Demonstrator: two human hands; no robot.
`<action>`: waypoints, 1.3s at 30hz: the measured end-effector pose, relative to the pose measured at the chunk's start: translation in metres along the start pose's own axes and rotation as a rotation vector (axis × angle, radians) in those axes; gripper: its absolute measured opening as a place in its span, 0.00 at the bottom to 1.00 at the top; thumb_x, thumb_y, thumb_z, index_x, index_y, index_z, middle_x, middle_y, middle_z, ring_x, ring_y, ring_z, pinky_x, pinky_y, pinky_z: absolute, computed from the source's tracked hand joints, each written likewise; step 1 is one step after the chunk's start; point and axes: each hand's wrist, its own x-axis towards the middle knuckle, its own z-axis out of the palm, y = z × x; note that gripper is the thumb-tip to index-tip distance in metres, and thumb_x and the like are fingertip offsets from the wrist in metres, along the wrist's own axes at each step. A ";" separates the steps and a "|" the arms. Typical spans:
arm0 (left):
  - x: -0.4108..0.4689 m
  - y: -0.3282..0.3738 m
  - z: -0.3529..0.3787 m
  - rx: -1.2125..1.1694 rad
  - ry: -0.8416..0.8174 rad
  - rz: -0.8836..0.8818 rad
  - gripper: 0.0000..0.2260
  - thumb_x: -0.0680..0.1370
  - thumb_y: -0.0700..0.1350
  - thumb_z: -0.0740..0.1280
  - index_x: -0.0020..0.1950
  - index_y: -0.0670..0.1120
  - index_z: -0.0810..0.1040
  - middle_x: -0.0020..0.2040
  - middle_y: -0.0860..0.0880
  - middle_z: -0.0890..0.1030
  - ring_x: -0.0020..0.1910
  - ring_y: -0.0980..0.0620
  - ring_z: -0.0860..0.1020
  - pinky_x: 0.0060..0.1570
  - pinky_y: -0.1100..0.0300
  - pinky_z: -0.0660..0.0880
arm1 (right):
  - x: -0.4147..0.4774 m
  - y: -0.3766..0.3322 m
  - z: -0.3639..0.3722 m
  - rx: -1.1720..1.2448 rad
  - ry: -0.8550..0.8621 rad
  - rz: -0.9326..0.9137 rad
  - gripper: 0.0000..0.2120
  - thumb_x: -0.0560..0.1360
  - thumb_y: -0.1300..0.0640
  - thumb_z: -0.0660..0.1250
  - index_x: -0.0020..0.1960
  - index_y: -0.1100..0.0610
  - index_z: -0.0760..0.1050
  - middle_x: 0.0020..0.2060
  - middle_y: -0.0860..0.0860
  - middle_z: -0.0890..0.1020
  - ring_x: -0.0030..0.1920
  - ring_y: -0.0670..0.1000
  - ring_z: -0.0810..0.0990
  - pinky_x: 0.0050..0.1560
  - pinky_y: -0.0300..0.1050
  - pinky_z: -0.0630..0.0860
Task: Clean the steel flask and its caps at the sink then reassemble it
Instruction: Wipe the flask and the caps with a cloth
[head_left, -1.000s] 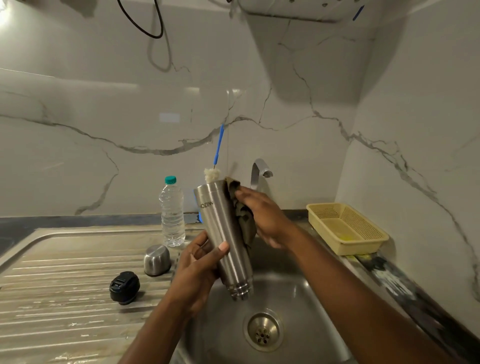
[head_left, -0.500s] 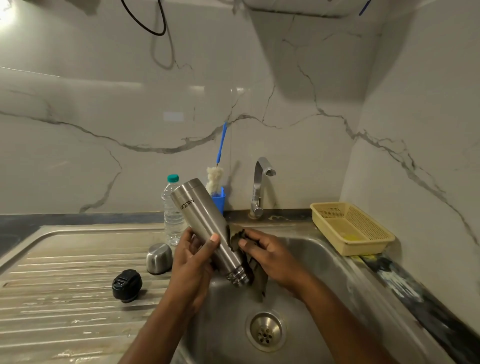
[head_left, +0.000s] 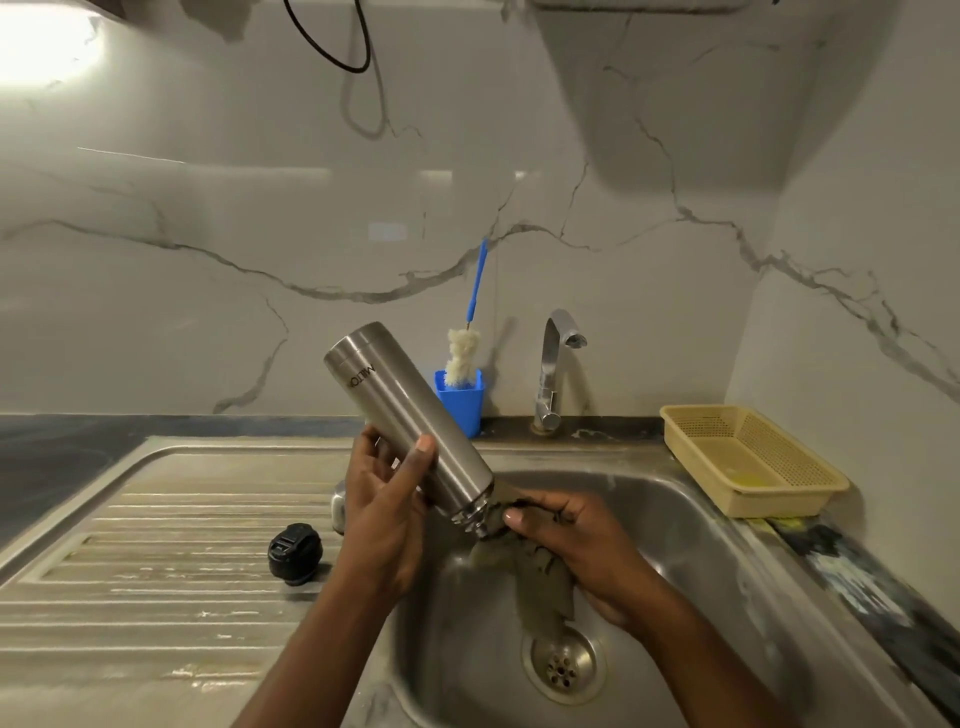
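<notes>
Cloth (head_left: 540, 582) has travelled down the steel flask (head_left: 410, 431) within the last second. Then the right hand pressed it against the upper side of the body. Now the right hand (head_left: 582, 551) holds it bunched at the threaded mouth end, its fingers (head_left: 550, 508) curled round it and pinching it to the rim. The flask has also tipped further, from nearly upright to a steep slant, with its base up toward the back left and its mouth down over the sink basin (head_left: 675, 545). The left hand (head_left: 384, 514) grips the flask about its middle, fingers behind and thumb across the front.

By my judgement the outside of the body has had its wipe and the threads are now being done. The inside, a rinse and both caps seem still to come, so reassembly is some way off. No water runs from the tap (head_left: 553, 364).

The black cap (head_left: 294, 553) lies on the drainboard (head_left: 156, 571) near its right edge, just left of the left wrist. The small steel cap (head_left: 338, 510) sits at the same edge, mostly hidden behind the left hand. At the back edge of the desk a blue holder (head_left: 462, 405) carries a bottle brush (head_left: 464, 358), just behind the flask. A yellow basket (head_left: 748, 457) sits at the back right corner beside the basin. The cloth's loose tail hangs toward the drain (head_left: 563, 665).

Nothing appears to block either hand, though the raised base is close to the brush and a wider swing might knock it.
</notes>
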 end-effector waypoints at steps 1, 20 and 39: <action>0.001 0.002 0.001 0.012 -0.004 0.011 0.27 0.76 0.40 0.71 0.75 0.43 0.70 0.68 0.37 0.79 0.66 0.39 0.81 0.66 0.36 0.77 | -0.001 -0.001 -0.003 0.007 0.005 -0.006 0.16 0.77 0.63 0.72 0.64 0.61 0.83 0.56 0.61 0.87 0.57 0.59 0.86 0.57 0.49 0.83; 0.016 0.135 -0.127 0.747 0.191 0.272 0.33 0.76 0.35 0.75 0.74 0.53 0.62 0.70 0.46 0.74 0.69 0.44 0.76 0.69 0.35 0.74 | -0.002 0.011 0.011 -0.278 -0.062 -0.050 0.30 0.76 0.68 0.73 0.69 0.39 0.76 0.62 0.45 0.84 0.64 0.47 0.83 0.65 0.54 0.79; 0.013 0.100 -0.165 0.812 0.268 0.206 0.33 0.76 0.33 0.75 0.74 0.49 0.62 0.62 0.51 0.76 0.58 0.55 0.79 0.58 0.52 0.78 | -0.002 0.008 0.017 -0.382 -0.020 -0.172 0.25 0.76 0.71 0.72 0.66 0.47 0.80 0.58 0.43 0.86 0.61 0.44 0.83 0.64 0.48 0.80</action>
